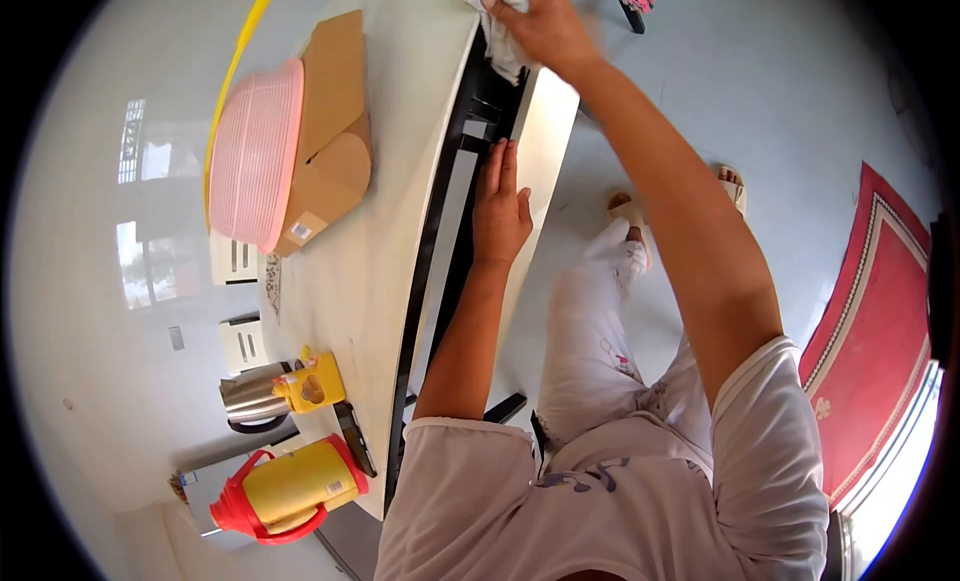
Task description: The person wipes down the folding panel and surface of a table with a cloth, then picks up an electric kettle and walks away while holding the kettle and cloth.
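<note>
In the head view, the right hand (548, 29) pinches a cloth (502, 49) between thumb and fingers at the far end of the bench (400, 216), by its black side (494, 89). The left hand (500, 219) lies flat there, fingers close together, thumb apart, holding nothing. The cloth's loose end might catch on the black side if pulled hard, and the left hand might slip if it leans too much. There is one cloth, one pink basket (255, 151), one cardboard box (335, 96), one flask (300, 488) and one kettle (250, 394).

Left hand (503, 216) extended, straight-fingered — right hand (545, 29) curled, arm (685, 186) outstretched.
</note>
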`<state>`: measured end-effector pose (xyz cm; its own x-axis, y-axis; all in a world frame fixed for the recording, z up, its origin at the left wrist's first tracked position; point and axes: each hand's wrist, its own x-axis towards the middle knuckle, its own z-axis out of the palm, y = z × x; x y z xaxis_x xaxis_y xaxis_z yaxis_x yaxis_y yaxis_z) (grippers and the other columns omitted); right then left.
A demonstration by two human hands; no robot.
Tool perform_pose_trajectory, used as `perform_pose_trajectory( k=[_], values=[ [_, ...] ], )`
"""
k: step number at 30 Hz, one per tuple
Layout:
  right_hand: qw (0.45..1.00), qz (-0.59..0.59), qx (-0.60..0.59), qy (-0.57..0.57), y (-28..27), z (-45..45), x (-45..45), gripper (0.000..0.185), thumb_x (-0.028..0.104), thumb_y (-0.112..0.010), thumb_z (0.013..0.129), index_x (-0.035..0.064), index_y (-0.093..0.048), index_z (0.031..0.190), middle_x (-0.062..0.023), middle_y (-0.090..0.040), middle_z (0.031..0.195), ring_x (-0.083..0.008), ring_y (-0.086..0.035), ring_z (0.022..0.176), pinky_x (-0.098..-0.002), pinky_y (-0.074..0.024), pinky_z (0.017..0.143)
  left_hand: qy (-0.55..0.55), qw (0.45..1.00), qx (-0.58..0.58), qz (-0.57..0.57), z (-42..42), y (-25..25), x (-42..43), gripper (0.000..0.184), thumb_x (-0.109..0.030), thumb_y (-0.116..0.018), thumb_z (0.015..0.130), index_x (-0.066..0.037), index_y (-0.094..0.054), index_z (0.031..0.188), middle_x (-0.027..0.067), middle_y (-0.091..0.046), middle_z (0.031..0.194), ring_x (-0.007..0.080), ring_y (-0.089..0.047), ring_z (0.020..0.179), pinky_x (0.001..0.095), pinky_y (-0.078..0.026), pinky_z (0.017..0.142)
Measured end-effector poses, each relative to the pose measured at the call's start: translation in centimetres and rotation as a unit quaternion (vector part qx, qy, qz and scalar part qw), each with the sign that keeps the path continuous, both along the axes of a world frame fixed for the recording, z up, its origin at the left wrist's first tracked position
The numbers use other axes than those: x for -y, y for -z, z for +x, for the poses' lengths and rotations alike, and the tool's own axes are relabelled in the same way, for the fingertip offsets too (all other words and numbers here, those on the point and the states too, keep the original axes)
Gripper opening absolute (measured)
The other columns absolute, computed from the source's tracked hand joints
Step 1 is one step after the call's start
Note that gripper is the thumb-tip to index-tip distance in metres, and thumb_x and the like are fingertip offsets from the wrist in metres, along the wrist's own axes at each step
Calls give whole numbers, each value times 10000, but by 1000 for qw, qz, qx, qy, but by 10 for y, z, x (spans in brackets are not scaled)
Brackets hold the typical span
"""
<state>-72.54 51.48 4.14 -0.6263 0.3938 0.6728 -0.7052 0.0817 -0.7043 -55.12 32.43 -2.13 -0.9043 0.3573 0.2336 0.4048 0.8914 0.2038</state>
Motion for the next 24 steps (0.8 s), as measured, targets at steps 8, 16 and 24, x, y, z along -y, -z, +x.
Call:
perform_pose_trajectory(
  k=[8, 16, 24],
  values=[
    [991, 121, -31, 41, 5, 61, 43, 430, 24, -749, 777, 82, -619, 1182, -126, -639, 1107, -355, -592, 1118, -408, -457, 997, 3, 1000, 0, 10, 0, 4, 6, 770, 13, -670, 860, -67, -332, 1547, 148, -385, 1556, 362, -426, 1394, 414, -403, 1138],
    [979, 153, 41, -128, -16, 185, 82, 483, -120, -650, 634, 79, -642, 1074, -115, -624, 1072, -396, -547, 1097, -483, -432, 963, -35, 987, 60, 143, -5, 38, 19, 667, -75, -728, 818, -72, -467, 1432, 194, -503, 1443, 380, -510, 1315, 441, -455, 1062],
    [983, 113, 38, 138, -20, 4, 22, 276, -36, -624, 740, 29, -632, 1008, -237, -642, 976, -472, -598, 989, -516, -481, 864, -1, 1000, -14, 18, 0, 1, 5, 744, 40, -670, 842, -46, -375, 1520, 150, -400, 1547, 355, -419, 1408, 403, -384, 1164]
  ],
)
